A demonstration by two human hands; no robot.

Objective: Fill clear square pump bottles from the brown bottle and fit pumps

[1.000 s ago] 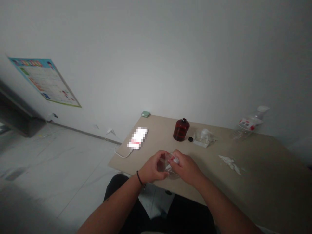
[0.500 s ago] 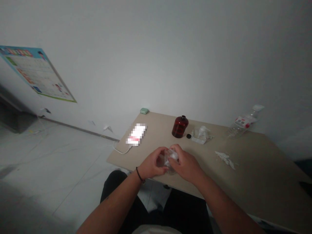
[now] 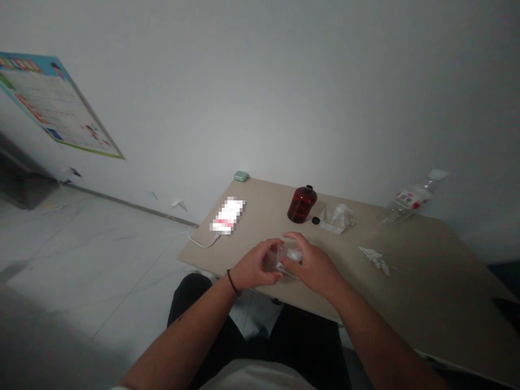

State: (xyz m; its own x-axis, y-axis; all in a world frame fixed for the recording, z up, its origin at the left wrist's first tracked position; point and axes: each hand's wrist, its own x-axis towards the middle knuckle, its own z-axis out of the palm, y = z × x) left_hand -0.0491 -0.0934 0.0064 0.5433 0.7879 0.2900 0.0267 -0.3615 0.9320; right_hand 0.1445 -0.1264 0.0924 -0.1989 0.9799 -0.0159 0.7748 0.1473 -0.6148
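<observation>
Near the table's front edge, both my hands are around a clear plastic container (image 3: 281, 252) with a white lump (image 3: 293, 254) in it. Whether it is a stiff box or a soft bag, I cannot make out. Curved fingers and thumb of my left hand (image 3: 260, 265) clasp its left side. On the other side, my right hand (image 3: 311, 265) has its thumb against the container beside the white lump, with the fingers arched over the far side. Beyond them stands a dark red-brown bottle (image 3: 301, 205), uncapped, with a small black cap (image 3: 316, 220) beside it.
Crumpled clear plastic with white stuff (image 3: 339, 218) lies right of the cap. Further right are white scraps (image 3: 376, 260) and a tilted clear bottle (image 3: 410, 199). A lit phone (image 3: 228, 215) on a white cable and a small green case (image 3: 241, 176) occupy the table's left.
My view has tilted slightly, so the table items sit higher. The fingers of my right hand have lifted and straightened a little; both hands stay at the plastic container.
</observation>
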